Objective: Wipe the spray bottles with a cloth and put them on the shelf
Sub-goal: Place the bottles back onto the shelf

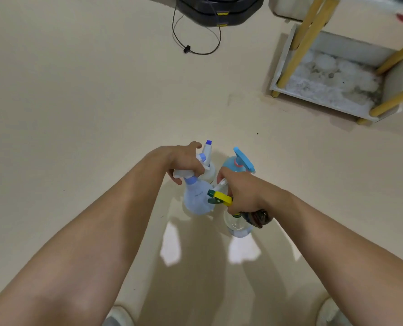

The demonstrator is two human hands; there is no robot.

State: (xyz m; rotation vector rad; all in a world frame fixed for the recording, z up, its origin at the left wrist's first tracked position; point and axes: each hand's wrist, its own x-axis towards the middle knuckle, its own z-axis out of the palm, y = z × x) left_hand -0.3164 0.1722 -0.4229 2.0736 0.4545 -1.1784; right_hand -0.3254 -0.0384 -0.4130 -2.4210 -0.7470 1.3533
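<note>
Fingers of the left hand [186, 164] curl around the white trigger head of the pale blue round bottle [197, 196]; fingers of the right hand [242, 194] are closed around the neck of the clear bottle with the yellow trigger [237, 223], with a dark patterned cloth [256, 217] bunched under the same hand. Cream floor [90, 102] fills the view. Far right stands the white shelf [287, 57] on yellow wooden legs, well apart from the bottles. Four bottles cluster at centre: a turquoise bottle with a blue sprayer [237, 163] on the far right of the group and a small white bottle with a purple tip [207, 161] just beside the left hand. A black cable [195, 50] loops on the far floor.
</note>
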